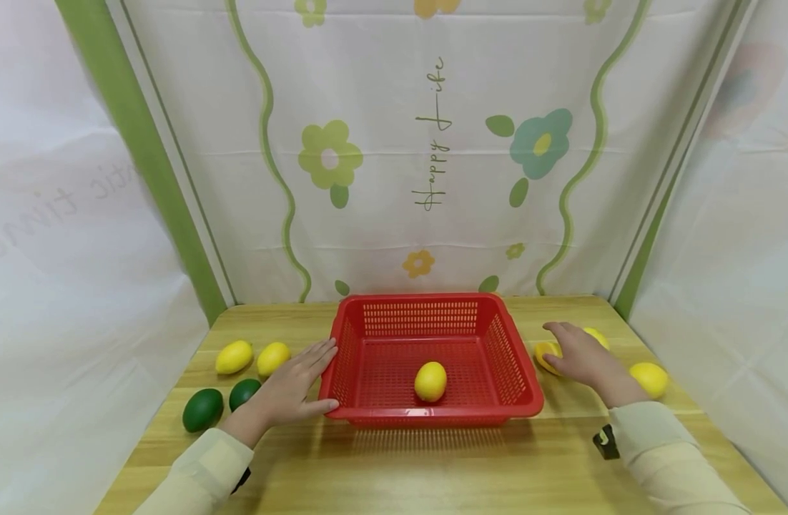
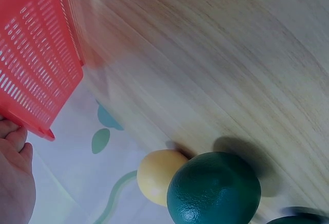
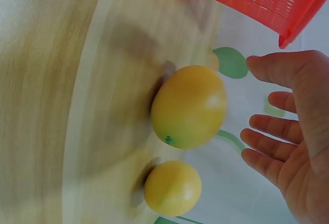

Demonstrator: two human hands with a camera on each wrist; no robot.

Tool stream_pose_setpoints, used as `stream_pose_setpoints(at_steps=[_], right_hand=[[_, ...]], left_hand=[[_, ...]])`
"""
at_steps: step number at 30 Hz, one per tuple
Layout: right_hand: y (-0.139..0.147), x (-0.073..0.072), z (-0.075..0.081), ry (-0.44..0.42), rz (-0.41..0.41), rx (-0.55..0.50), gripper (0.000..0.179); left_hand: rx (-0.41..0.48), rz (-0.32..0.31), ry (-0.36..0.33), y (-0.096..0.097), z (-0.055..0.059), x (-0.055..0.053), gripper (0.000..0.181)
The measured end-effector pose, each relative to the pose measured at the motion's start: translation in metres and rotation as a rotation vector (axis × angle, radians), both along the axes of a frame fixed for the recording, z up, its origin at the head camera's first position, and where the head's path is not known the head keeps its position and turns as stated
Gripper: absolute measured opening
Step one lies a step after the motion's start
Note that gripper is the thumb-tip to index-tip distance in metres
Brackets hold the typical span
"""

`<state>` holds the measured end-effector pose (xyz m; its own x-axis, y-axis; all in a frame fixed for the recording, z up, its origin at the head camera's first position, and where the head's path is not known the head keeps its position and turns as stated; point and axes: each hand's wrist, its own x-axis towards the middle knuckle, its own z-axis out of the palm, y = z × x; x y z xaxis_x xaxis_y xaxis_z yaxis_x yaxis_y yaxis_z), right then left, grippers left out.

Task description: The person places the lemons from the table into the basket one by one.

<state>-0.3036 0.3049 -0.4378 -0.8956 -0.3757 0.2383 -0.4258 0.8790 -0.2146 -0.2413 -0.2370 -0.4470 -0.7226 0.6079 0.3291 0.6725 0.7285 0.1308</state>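
Note:
My left hand [image 1: 289, 386] rests against the left rim of a red plastic basket [image 1: 430, 413], its fingers extended and its thumb near the front corner. One yellow lemon-like fruit [image 1: 430, 381] lies inside that basket. To the basket's right, my right hand [image 1: 582, 355] hovers with fingers spread and relaxed, holding nothing. Just beside its fingers is an orange-yellow fruit [image 1: 546, 357], partly hidden in the head view. The right wrist view shows this fruit [image 3: 189, 107] whole, with a small green stem spot, apart from the fingers.
Left of the basket lie two yellow lemons [image 1: 234, 357] [image 1: 274, 358] and two dark green fruits [image 1: 203, 410] [image 1: 244, 393]. Farther right are two more yellow fruits [image 1: 597, 337] [image 1: 649, 379]. Patterned white curtains [image 1: 394, 236] enclose the wooden table [image 1: 426, 479] at the back and sides.

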Motion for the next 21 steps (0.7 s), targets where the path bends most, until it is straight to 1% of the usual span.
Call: stream_pose_setpoints(at_steps=[10,12,21], right_hand=[[-0.001,-0.005,-0.011,-0.066,-0.036,-0.013,0.058],[-0.001,-0.007,-0.013,-0.079,-0.044,-0.011,0.059],[-0.001,-0.009,-0.022,-0.118,-0.052,-0.007,0.059]], left_hand=[[0.001,-0.001,-0.005,0.0,0.0,0.0,0.084],[-0.002,-0.001,0.003,-0.001,-0.001,0.0,0.084],[0.016,-0.011,0.003,-0.001,-0.001,0.0,0.084]])
